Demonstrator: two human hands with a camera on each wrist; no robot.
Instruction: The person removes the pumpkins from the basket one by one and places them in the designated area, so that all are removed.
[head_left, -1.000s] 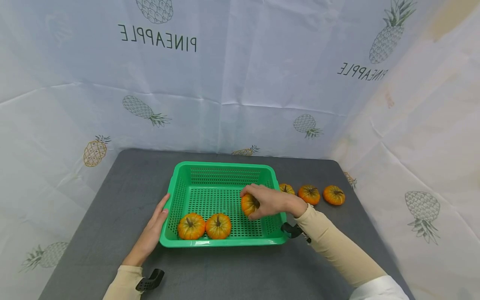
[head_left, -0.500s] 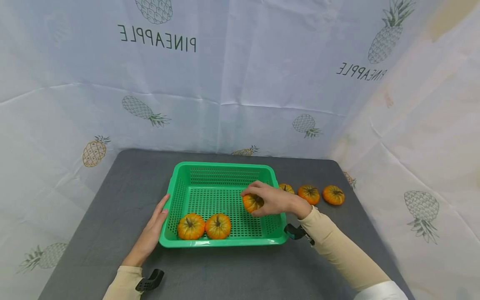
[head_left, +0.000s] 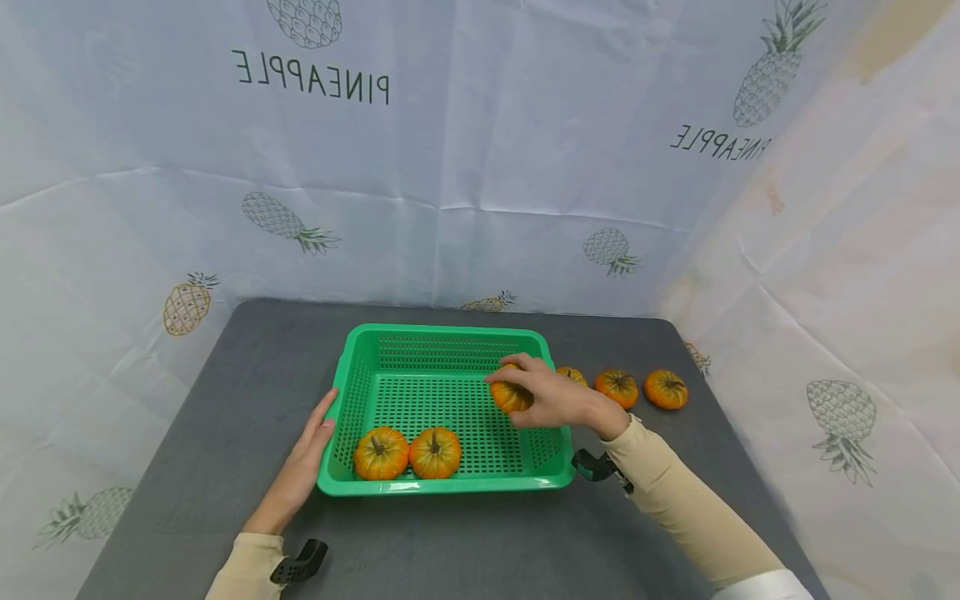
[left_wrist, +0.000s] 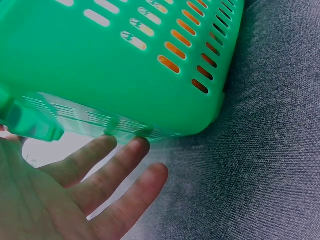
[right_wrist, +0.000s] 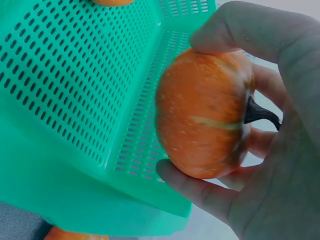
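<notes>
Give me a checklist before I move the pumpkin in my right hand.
1. Right hand grips held pumpkin: ok, thumb and fingers around it.
2. Held pumpkin clear of basket: not ok, it's in or above it.
3. Basket pumpkins upright: ok, both stems up.
4. Left hand steadying basket: cannot tell; fingers along its left side.
5. Nearest table pumpkin apart from basket: cannot tell, partly hidden.

Mirrored "PINEAPPLE" [head_left: 311,77] lettering appears twice on the pale cloth [head_left: 510,150] beyond the table's [head_left: 427,550] far edge, once toward each corner.

Downward head, close wrist views share the basket [head_left: 427,398].
</notes>
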